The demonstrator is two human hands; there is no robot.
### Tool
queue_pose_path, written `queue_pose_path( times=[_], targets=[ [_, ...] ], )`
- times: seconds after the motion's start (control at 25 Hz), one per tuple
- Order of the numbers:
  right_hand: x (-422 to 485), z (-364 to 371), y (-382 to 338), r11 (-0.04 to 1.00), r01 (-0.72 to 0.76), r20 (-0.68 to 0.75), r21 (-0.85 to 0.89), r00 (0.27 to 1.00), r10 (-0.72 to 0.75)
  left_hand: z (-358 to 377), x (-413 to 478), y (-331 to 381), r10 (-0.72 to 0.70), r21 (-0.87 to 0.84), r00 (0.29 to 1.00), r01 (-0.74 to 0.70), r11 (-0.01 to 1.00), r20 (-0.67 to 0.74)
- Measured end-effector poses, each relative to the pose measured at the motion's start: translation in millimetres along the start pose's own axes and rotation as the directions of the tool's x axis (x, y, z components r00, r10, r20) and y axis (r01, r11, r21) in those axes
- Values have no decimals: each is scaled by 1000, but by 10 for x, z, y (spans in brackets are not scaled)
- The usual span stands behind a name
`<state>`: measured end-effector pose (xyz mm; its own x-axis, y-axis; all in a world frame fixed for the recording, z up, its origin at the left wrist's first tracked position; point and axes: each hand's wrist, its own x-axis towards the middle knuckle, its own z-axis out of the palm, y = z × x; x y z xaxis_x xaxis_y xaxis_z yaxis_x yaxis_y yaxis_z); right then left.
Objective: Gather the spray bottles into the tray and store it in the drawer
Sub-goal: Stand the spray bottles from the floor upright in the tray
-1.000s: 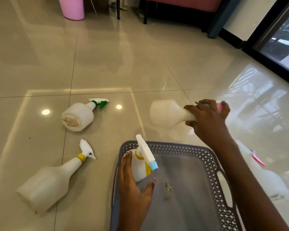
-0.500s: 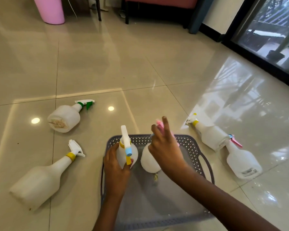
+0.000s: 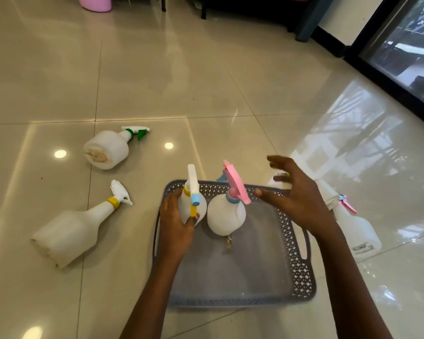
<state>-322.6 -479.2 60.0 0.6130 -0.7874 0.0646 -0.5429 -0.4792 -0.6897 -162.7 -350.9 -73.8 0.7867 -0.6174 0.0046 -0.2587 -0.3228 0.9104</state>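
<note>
Floor (image 3: pixel 206 69): glossy beige tiles, reflecting light; pink bin (image 3: pixel 94 2) standing at far edge.
Tray (image 3: pixel 301 265): grey, sitting on floor, holding two upright bottles.
Left hand (image 3: pixel 174 223): gripping yellow-collared bottle (image 3: pixel 190 204).
Right hand (image 3: pixel 296 199): hovering open beside pink-trigger bottle (image 3: pixel 227 216).
Outside tray: green-trigger bottle (image 3: pixel 108 149) lying left.

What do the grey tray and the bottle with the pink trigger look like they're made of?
The tray looks like moulded plastic, matt grey: its walls are a pierced lattice with a cut-out handle, and its floor is smooth. The pink-trigger bottle seems to be translucent white plastic with a dull, slightly scuffed surface; its trigger is opaque, glossier pink plastic. Neither shows the shine of glass or metal, though only looks support this.
</note>
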Motion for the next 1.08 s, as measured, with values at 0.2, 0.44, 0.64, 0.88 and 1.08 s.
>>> queue_pose_path(
  times=[0.2, 0.44, 0.64, 0.88, 1.08],
  targets=[
    [24, 184, 125, 993, -120, 281, -16, 952, 120, -6, -16, 49, -8, 2, 1000, 8, 1000, 8],
    [113, 590, 6, 977, -38, 37, -211, 998, 46, -4, -3, 3, -15, 32, 999, 14, 999, 38],
    [67, 756, -67, 968, -121, -241, -219, 968, 67, 18, -2, -37, -20, 32, 999, 19, 999, 30],
    [152, 776, -160, 930, -142, -125, -339, 987, 106, 9, 3, -77, 3, 37, 1000, -3, 999, 9],
    [207, -117, 299, 928, -349, 139, 132, 933, 331, 7, 15, -45, 24, 25, 1000, -25, 999, 18]
  ],
)
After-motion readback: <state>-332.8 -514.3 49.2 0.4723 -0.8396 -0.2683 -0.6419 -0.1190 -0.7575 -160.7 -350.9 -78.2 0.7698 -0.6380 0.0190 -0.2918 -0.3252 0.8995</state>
